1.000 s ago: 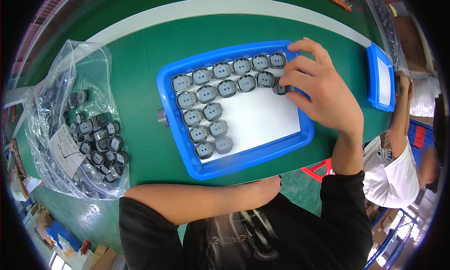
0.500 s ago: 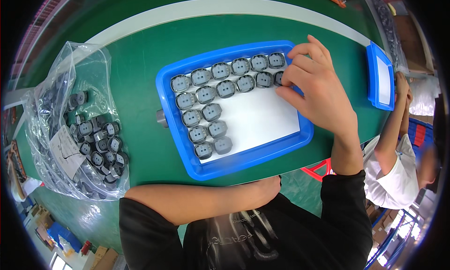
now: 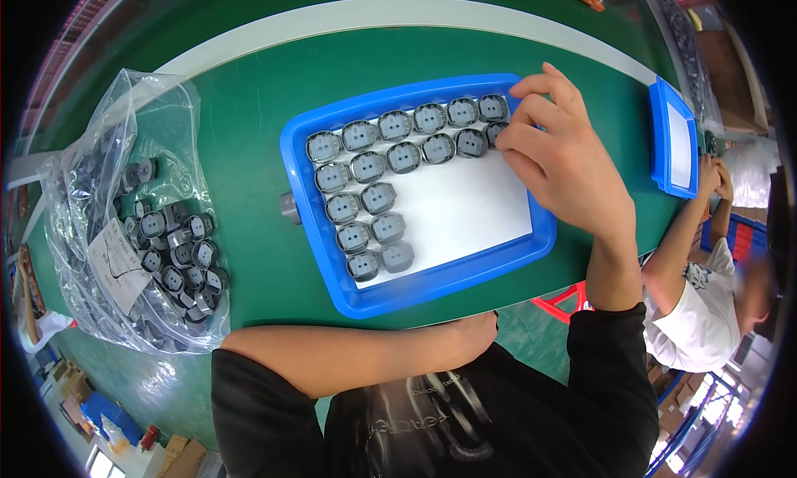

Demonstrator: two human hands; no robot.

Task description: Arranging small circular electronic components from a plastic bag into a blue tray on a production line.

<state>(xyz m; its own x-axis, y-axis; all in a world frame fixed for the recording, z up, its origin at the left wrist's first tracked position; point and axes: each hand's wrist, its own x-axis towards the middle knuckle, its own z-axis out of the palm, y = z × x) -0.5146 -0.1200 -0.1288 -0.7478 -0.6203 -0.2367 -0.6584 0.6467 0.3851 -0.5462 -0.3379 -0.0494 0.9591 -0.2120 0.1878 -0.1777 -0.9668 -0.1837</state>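
A blue tray (image 3: 309,229) lined with white paper (image 3: 465,208) stands on the green table. Grey rounded plastic parts (image 3: 403,157), each with small dark slots, sit upright in it: two rows along the far side and two short columns down the left. My right hand (image 3: 569,150) is over the tray's far right corner, thumb and fingers bent together at the last grey part (image 3: 495,134) of the second row, which they partly cover. My left hand (image 3: 479,333) rests at the table's near edge below the tray, its forearm lying across my body; its fingers are hidden.
On the left lies an open clear plastic bag (image 3: 158,333) with many loose grey parts and a white label (image 3: 120,266). A second blue tray (image 3: 658,137) stands at the far right, by a co-worker's hands (image 3: 714,176). A red stool (image 3: 566,302) shows below the table edge.
My right hand's thumb and fingers have drawn closer together at the second row's end part. The co-worker's hands have shifted slightly. My left arm stays put.
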